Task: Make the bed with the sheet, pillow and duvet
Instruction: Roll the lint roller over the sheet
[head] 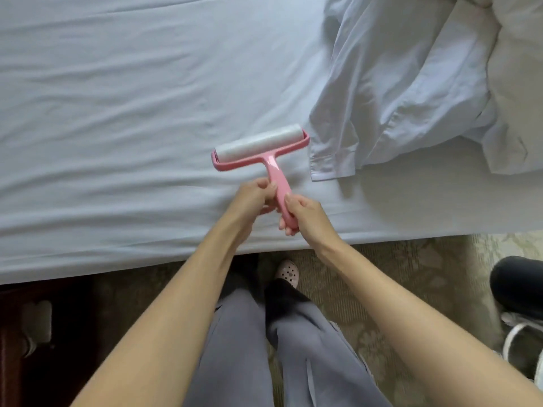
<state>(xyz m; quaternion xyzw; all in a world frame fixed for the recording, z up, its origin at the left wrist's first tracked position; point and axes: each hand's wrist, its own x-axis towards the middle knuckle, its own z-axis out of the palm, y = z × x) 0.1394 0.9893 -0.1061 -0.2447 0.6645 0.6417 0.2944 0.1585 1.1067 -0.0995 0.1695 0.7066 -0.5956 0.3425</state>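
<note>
Fig. 1 | we clamp left grip (pixel 254 198) and right grip (pixel 305 214) on the lint roller (pixel 261 148) handle | sheet (pixel 117 98) spread beneath the roller | duvet (pixel 411 83) bunched just right of the roller

Counted, one bed (pixel 88 259). On it: one fitted sheet (pixel 117 113), one loose pale-blue cover (pixel 396 83), and one bulky white bedding piece (pixel 517 69), duvet or pillow not determinable.

One pink lint roller (pixel 271 167), comprising one roll and one handle.

Two hands: left hand (pixel 252 198), right hand (pixel 305 214). Two bare forearms.

Below the bed edge: two grey trouser legs (pixel 232 348), one perforated clog (pixel 288 273), one patterned carpet (pixel 396 274).

One dark rounded object (pixel 517 277) at the right edge, kind not determinable.
</note>
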